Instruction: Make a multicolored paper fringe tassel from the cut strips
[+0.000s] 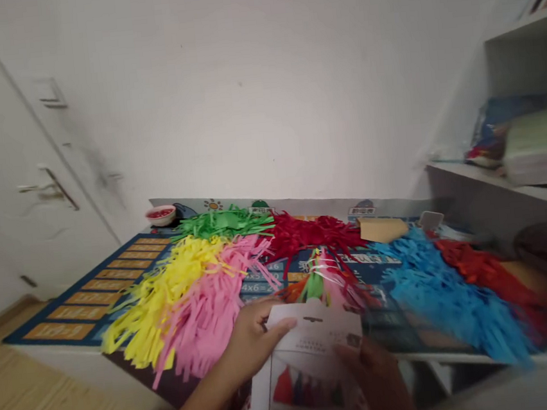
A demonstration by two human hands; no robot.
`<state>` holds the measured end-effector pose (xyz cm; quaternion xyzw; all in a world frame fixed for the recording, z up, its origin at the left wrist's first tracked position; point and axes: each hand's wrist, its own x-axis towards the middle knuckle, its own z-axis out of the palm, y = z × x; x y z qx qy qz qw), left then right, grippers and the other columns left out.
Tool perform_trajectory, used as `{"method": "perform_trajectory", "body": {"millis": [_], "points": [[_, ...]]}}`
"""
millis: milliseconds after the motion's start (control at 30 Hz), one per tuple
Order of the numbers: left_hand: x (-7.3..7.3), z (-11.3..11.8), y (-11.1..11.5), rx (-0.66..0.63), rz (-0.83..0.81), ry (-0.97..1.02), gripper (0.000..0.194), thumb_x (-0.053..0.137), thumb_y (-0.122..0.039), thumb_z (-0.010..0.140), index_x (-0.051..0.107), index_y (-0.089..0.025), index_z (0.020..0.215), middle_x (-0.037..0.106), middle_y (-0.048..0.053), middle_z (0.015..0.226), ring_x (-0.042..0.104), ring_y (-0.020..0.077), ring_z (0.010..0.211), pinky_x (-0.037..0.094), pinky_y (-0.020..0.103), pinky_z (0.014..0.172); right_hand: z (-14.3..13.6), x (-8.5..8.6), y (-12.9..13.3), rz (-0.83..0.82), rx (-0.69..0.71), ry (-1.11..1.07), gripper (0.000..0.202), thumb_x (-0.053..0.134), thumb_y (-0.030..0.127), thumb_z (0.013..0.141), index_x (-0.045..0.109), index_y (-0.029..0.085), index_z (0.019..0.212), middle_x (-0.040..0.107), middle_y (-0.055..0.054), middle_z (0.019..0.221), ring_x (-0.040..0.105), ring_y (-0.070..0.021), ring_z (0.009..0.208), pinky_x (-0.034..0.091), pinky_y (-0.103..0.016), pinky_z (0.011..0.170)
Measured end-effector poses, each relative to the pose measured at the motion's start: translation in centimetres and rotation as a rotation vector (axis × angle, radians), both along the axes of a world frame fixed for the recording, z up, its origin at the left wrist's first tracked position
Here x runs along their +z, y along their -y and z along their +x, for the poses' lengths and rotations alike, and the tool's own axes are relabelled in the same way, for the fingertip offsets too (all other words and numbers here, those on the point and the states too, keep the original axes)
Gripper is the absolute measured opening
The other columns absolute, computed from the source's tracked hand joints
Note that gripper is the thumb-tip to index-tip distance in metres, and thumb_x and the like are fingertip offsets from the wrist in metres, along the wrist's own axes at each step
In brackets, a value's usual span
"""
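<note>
My left hand grips the upper left edge of a white printed package card, thumb on its front. My right hand holds the card's right edge and is blurred. The card has a hanging slot at its top and a picture of coloured tassels lower down. Just behind it on the table lies a multicoloured tassel bundle in clear plastic. Yellow and pink paper fringes lie to the left, green and dark red ones at the back, blue and red ones to the right.
The table bears a blue mat with orange printed boxes. A small bowl with red contents stands at its back left corner. A tan paper piece lies near the wall. Shelves rise at the right; a door is at the left.
</note>
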<state>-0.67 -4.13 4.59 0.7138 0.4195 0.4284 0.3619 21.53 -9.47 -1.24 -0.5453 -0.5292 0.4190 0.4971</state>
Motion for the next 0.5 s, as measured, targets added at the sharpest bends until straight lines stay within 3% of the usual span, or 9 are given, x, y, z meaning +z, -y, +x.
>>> {"method": "perform_trajectory", "body": {"millis": [67,133,233,333,500], "points": [[0.6,-1.3,0.1,0.069,0.177,-0.106,0.020,0.066,-0.034,0.081,0.069,-0.016,0.074,0.068,0.005,0.079,0.062,0.0196,0.077,0.045,0.029,0.072,-1.4,0.6,-0.8,0.048,-0.011,0.123,0.052,0.056,0.065,0.080,0.073,0.016,0.088,0.074,-0.009,0.080,0.068,-0.0271,0.075,0.055,-0.031,0.064],[1.2,-2.4,0.8,0.054,0.220,-0.202,0.016,0.065,-0.031,0.082,0.067,-0.017,0.075,0.067,0.004,0.076,0.060,0.0175,0.074,0.043,0.027,0.069,-1.9,0.6,-1.2,0.116,-0.008,0.265,0.051,0.050,0.062,0.085,0.072,0.016,0.083,0.073,-0.008,0.075,0.067,-0.0263,0.070,0.054,-0.030,0.062],[1.9,-3.4,2.2,-0.063,0.237,-0.389,0.013,0.062,-0.029,0.087,0.064,-0.018,0.080,0.067,0.002,0.074,0.059,0.0161,0.071,0.040,0.027,0.070,-1.8,-0.3,-1.0,0.267,0.056,0.470,0.045,0.045,0.056,0.089,0.074,0.021,0.088,0.073,-0.009,0.078,0.069,-0.0274,0.074,0.056,-0.032,0.066],[2.2,-3.5,3.0,-0.191,0.293,-0.588,0.017,0.052,-0.026,0.092,0.062,-0.019,0.079,0.065,0.003,0.079,0.057,0.0176,0.079,0.038,0.030,0.078,-1.7,-1.4,-0.3,0.325,0.125,0.526,0.038,0.050,0.057,0.086,0.075,0.029,0.098,0.074,-0.007,0.083,0.070,-0.0294,0.082,0.057,-0.034,0.072],[1.1,-2.1,1.5,-0.263,0.104,-0.600,0.014,0.060,-0.028,0.085,0.062,-0.019,0.075,0.064,0.002,0.078,0.058,0.0172,0.076,0.040,0.025,0.070,-1.2,-2.3,0.4,0.312,0.170,0.565,0.037,0.054,0.054,0.086,0.072,0.028,0.104,0.073,-0.009,0.095,0.068,-0.0308,0.093,0.056,-0.037,0.081]]}}
